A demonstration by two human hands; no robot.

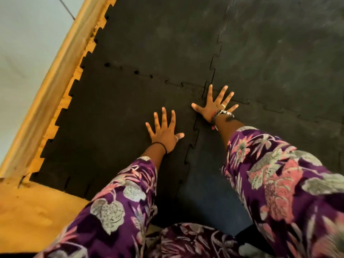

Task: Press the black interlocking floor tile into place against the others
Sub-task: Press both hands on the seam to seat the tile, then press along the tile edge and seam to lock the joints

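Under both hands we see black floor tiles, matte, with jigsaw-toothed seams between them. The tile beyond the right hand looks greyer, with pale scuffed streaks. To the left of the left hand runs a yellow-orange wooden board, its grain light tan, and past it a pale grey-white surface. Near the left elbow the floor shows orange. Our sleeves are deep purple, printed with pink and grey-white leaves and flowers. The left wrist carries a thin black band; the right wrist carries a silver and black watch beside a red thread. Between the arms lies a dark blue patch.
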